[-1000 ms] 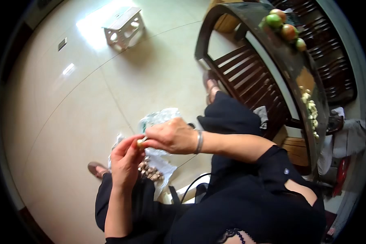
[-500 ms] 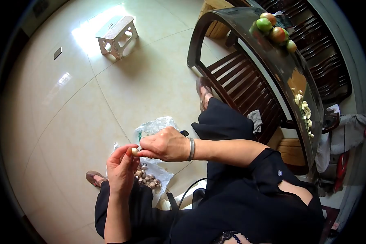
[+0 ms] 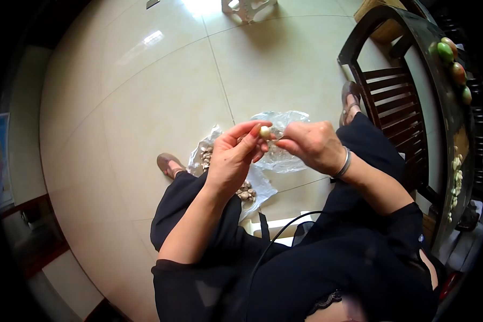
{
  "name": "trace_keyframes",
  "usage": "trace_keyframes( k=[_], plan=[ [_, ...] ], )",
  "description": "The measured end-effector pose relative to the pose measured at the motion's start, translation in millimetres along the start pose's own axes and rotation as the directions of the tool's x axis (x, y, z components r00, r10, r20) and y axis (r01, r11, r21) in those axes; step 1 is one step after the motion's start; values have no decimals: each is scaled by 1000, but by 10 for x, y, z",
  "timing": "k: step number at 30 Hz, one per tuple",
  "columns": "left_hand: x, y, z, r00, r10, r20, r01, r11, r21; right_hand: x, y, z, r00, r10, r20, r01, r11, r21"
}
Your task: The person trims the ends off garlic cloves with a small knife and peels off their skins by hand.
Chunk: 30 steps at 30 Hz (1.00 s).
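Between the thumb and fingers of my left hand (image 3: pixel 233 153) is a pale garlic clove (image 3: pixel 265 132). My right hand (image 3: pixel 317 146), with a bracelet at the wrist, is pinched just to the right of the clove; what its fingertips hold is too small to make out. Below and behind my left hand, unpeeled garlic cloves (image 3: pixel 246 192) lie on a white plastic bag (image 3: pixel 264 189) on the floor. Another crumpled clear bag (image 3: pixel 284 158) lies beneath my right hand.
At the right, a dark wooden table (image 3: pixel 440 80) bears peeled cloves (image 3: pixel 456 180) and several tomatoes (image 3: pixel 445 52). A slatted wooden seat (image 3: pixel 397 102) is beside it. A folding stool (image 3: pixel 248 9) stands at the top.
The view has swung left, so the table and stool appear farther right. My right hand has drawn slightly apart from my left, and the clove shows more fully in my left fingers.
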<state>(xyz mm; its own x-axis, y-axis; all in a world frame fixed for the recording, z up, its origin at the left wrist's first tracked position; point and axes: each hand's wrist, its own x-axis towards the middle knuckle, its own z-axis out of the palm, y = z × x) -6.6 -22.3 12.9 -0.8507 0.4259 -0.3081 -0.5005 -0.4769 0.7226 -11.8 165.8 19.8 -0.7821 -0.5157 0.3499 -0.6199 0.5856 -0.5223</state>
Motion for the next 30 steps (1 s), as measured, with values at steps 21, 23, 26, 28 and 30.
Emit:
trace_keyframes(
  k=[21,23,26,28,30],
  plan=[
    [-8,-47,24,999,-13,42,12,1000,21,-15,8,27,984,159,79,-169,975,142],
    [-7,-59,30,999,-14,38,13,1000,26,-17,4,30,984,158,77,-168,974,150],
    [0,-68,29,999,-12,47,11,1000,5,-22,2,32,984,159,75,-170,972,165],
    [0,-66,39,999,-20,40,19,1000,7,-25,0,33,984,161,76,-172,970,172],
    [1,-67,57,1000,-16,26,16,1000,7,-25,-3,32,985,166,47,-172,966,194]
  ],
)
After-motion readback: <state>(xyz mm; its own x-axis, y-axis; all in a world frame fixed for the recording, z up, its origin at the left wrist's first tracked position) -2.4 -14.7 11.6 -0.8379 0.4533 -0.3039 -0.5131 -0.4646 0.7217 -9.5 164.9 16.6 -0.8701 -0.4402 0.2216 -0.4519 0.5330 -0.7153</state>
